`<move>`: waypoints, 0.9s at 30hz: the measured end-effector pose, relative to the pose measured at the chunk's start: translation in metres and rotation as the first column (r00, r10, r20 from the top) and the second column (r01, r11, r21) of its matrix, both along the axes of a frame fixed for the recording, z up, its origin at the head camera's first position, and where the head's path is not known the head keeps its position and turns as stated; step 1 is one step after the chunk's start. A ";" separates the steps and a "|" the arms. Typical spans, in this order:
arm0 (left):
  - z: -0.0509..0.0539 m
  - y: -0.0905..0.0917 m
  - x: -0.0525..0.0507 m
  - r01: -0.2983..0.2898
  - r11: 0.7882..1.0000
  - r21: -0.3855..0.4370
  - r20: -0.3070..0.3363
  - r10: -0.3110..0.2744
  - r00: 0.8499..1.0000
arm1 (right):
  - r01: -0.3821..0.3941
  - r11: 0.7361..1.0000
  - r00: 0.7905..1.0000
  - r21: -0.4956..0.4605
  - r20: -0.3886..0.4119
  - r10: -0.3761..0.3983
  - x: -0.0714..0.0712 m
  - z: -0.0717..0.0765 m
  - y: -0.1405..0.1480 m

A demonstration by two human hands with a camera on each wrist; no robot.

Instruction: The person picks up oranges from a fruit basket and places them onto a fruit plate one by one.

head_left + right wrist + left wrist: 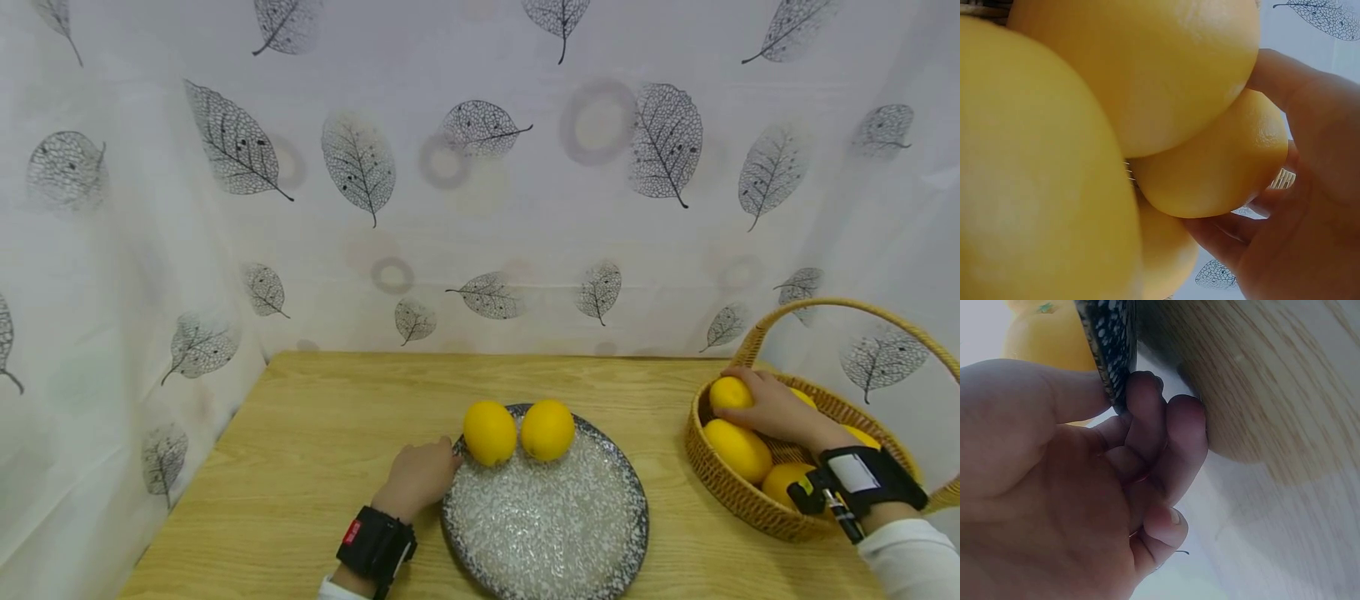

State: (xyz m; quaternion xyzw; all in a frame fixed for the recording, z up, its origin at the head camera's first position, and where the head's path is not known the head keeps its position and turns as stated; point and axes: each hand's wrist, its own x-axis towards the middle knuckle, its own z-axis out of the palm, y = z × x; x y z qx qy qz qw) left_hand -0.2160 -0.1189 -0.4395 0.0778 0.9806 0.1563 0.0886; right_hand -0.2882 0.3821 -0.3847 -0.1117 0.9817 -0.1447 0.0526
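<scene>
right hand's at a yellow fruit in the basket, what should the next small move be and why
Probably lift the gripped yellow fruit just clear of the basket: the right hand has fingers and thumb around it, the left hand pinches the plate by its rim, and the plate's near part is bare beyond two fruits.

We see a bare left hand point(418, 478) with a black wristband point(375, 546), a small red label point(352, 532) and a white cuff point(341, 591); the bare right hand point(774, 408) has a black wrist strap point(892, 483), a white patch point(853, 472), a slim dark cylinder point(843, 517) and a white sleeve point(913, 560)
</scene>
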 end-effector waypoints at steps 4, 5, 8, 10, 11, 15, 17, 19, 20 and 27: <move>0.000 0.000 0.001 0.004 1.000 0.001 -0.009 -0.004 1.000 | 0.001 1.000 1.000 -0.007 0.010 -0.001 -0.001 0.000 0.000; -0.001 0.000 0.001 0.005 1.000 0.001 -0.010 -0.005 1.000 | 0.000 1.000 1.000 -0.008 0.013 0.000 -0.001 0.000 0.000; -0.001 0.000 0.000 0.007 1.000 0.000 -0.007 -0.007 1.000 | -0.004 1.000 1.000 -0.016 0.020 0.005 -0.001 0.002 0.000; -0.002 0.000 0.000 0.004 1.000 0.002 -0.003 -0.004 1.000 | -0.011 1.000 1.000 -0.019 0.011 0.012 -0.001 0.003 0.000; -0.002 0.000 -0.001 0.003 1.000 0.002 -0.002 -0.003 1.000 | -0.014 1.000 1.000 -0.021 0.006 0.014 -0.002 0.003 0.000; -0.002 0.000 -0.001 0.007 1.000 0.003 -0.009 -0.006 1.000 | -0.024 0.999 1.000 -0.021 -0.018 0.023 -0.002 0.003 0.000; -0.002 -0.001 0.000 0.012 1.000 0.003 -0.017 -0.012 1.000 | -0.022 1.000 1.000 -0.022 -0.021 0.022 -0.002 0.003 0.001; -0.001 -0.001 0.000 0.015 1.000 0.005 -0.022 -0.015 1.000 | -0.018 1.000 1.000 -0.025 -0.024 0.017 -0.001 0.004 0.002; -0.001 -0.001 0.001 0.016 1.000 0.004 -0.024 -0.016 1.000 | -0.016 1.000 1.000 -0.027 -0.024 0.015 -0.001 0.004 0.002; -0.002 -0.001 0.000 0.016 1.000 -0.003 -0.022 -0.016 1.000 | -0.005 0.999 0.999 -0.034 -0.052 0.003 0.005 0.012 -0.001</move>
